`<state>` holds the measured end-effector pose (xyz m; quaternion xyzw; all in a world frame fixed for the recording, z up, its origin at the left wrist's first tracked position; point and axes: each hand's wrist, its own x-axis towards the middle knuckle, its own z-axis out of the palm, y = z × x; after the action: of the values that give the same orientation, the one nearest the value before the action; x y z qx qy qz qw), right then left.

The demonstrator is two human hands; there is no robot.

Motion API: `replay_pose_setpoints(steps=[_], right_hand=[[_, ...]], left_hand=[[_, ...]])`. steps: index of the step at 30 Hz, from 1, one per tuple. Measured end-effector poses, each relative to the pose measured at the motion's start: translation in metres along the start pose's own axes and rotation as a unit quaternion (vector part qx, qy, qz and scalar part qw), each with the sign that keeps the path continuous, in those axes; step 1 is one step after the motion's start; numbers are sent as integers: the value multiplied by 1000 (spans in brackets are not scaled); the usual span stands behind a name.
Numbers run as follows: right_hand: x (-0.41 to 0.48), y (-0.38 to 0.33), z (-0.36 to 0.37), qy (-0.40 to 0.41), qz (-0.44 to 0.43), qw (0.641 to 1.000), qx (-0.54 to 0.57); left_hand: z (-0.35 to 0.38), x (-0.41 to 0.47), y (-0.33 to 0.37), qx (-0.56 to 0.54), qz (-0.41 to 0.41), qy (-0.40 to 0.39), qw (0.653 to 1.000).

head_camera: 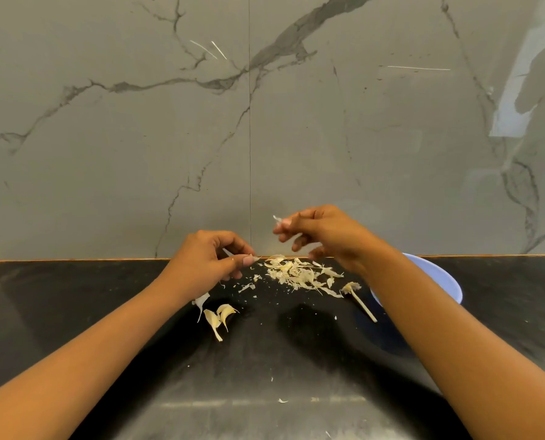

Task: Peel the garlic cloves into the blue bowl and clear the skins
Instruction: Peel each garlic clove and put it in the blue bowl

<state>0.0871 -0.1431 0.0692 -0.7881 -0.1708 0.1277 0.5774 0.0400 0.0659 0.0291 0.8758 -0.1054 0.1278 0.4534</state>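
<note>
On our black bench (296,360) the blue bowl (436,277) sits at the right, behind our right arm. The skin pile (296,274) lies far in the middle, and some unpeeled cloves (220,315) wait near left. Our left grip (207,262) pinches a small clove (255,258). Our right grip (325,233), raised just beside it, pinches a skin bit (277,219). We should drop it on the pile and pull gently.

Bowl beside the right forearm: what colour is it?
Plain light blue bowl, no pattern; the head view shows it, partly hidden by the right forearm.
</note>
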Motion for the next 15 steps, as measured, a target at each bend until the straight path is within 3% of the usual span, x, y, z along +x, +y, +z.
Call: replay_pose_setpoints(steps=[2, 4, 8, 13, 15], right_hand=[[2, 6, -6, -15, 17, 973, -230], [5, 11, -8, -36, 7, 938, -344], [7, 9, -8, 10, -36, 928, -372], [7, 10, -8, -32, -48, 912, -407], [6, 8, -9, -3, -65, 910, -409]], left_hand=[[-1, 0, 1, -38, -24, -8, 999], [-1, 0, 1, -59, -39, -17, 997], [0, 0, 1, -86, -52, -22, 995], [0, 0, 1, -84, -52, -21, 995], [0, 0, 0, -79, -51, -20, 995]])
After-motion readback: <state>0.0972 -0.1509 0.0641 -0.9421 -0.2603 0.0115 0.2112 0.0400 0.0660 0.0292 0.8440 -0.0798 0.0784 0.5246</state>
